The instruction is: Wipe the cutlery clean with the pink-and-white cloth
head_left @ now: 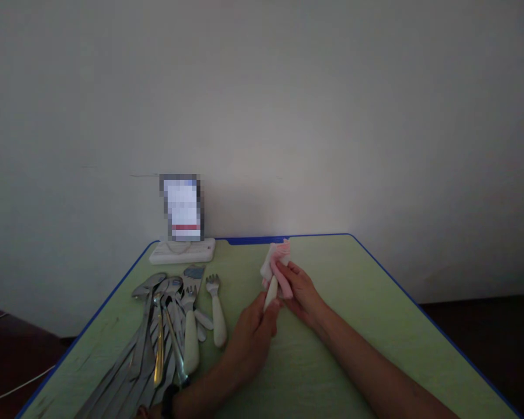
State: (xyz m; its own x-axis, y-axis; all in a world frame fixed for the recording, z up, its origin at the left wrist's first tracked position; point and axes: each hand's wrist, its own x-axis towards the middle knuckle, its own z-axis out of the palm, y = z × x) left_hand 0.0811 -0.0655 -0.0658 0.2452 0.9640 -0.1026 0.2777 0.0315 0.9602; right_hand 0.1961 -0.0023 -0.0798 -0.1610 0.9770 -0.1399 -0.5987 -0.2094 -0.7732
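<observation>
Both hands meet over the light green table (pixel 375 326), right of its cutlery.

Left hand (pixel 252 329): closed, fingers curled round a pale handle (pixel 271 293). The handle slants up and away from the fist, its upper end running into a pink and white cloth (pixel 279 251). Head of the utensil hidden by the folds; type cannot be told. Dark band (pixel 169 401) on the left wrist.

Right hand (pixel 303 291): partly closed, gripping the cloth from the right side. Thumb and fingers bent against the fabric, which is folded about the handle's upper end. Far fingers out of sight behind the cloth; how tightly they press cannot be told. The two hands are close together at the lower edge of the cloth, left slightly nearer the viewer.

Cloth position: toward the far half of the table, near the middle of the view, its top edge below the blue rim (pixel 255 240).

Left of the hands: a heap of metal cutlery (pixel 146 343), spoons among it, some handles gold-coloured. One pale-handled fork (pixel 191 340) lies on the heap's right side; a second small fork (pixel 218 320) lies just beside, tines pointing away. Behind, a blurred-out screen (pixel 186 206) stands above a white block (pixel 183 252).
</observation>
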